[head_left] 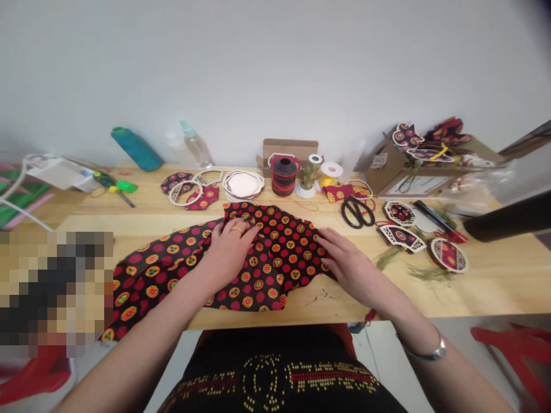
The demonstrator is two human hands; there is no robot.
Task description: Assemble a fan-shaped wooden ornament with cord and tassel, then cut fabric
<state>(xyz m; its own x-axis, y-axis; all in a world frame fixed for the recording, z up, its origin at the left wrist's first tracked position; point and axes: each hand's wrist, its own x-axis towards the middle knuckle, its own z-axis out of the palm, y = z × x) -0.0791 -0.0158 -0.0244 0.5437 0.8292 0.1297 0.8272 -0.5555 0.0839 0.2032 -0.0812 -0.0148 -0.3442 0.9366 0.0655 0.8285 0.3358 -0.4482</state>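
Across the wooden table (pixel 451 298) lies a black cloth (pixel 253 281) patterned with red dots and orange-green flowers, its left part trailing over the front edge. My left hand (pixel 228 249), with a ring on one finger, rests palm down on the middle of the cloth, fingers spread. Against the cloth's right edge is my right hand (pixel 350 269), fingers stretched out and lying on the fabric. Black-handled scissors (pixel 357 213) lie just beyond the right hand. Behind the cloth sits a stack of white shaped frames (pixel 243 184).
Thread spools, one red and black (pixel 283 178), stand before a small cardboard box (pixel 290 143). At back left are a teal thread cone (pixel 136 150), a spray bottle (pixel 196 146) and a screwdriver (pixel 123 196). Decorated pieces (pixel 400 238) and a larger box (pixel 387 172) are on the right.
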